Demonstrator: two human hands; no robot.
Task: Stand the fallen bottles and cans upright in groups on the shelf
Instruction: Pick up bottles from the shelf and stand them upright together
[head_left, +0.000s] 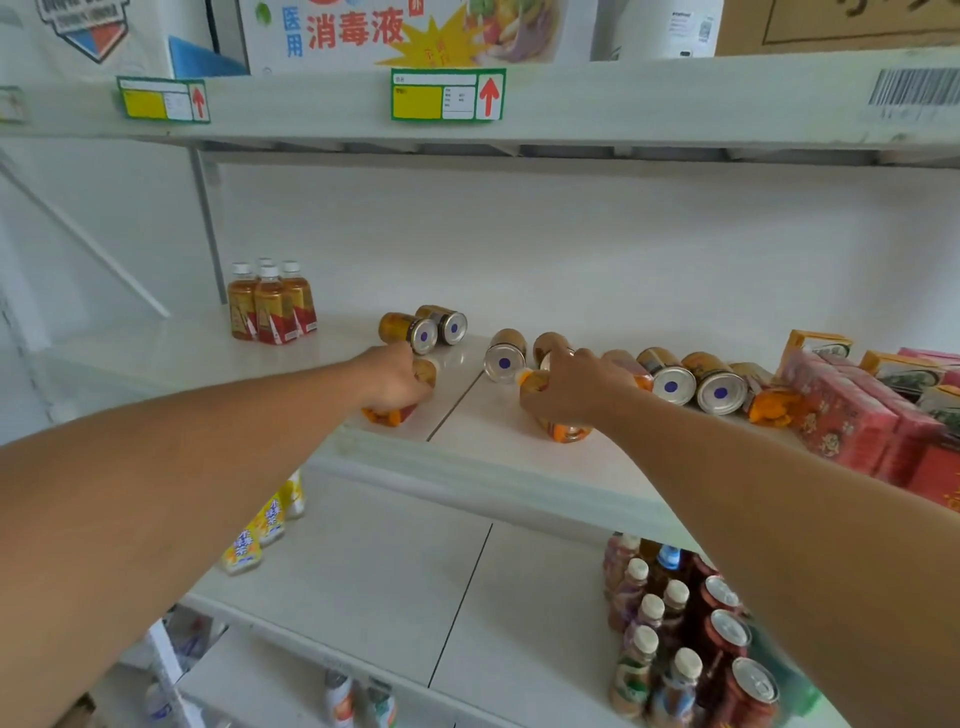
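On the white shelf (467, 457), my left hand (392, 382) is closed over an orange bottle (387, 415) lying near the front edge. My right hand (569, 392) grips another orange bottle (563, 428), its orange cap (524, 376) pointing left. Golden cans lie on their sides behind my hands: two cans (423, 327) at the back centre, a can (505, 353) between my hands, and several cans (691, 374) to the right. A group of tea bottles (270, 304) with white caps stands upright at the back left. One more fallen orange bottle (771, 408) lies at the right.
Red and yellow drink cartons (857, 410) are stacked at the shelf's right end. The shelf below holds yellow bottles (260, 525) at left and upright bottles and red cans (691, 634) at right. An upper shelf with price tags (447, 93) hangs overhead.
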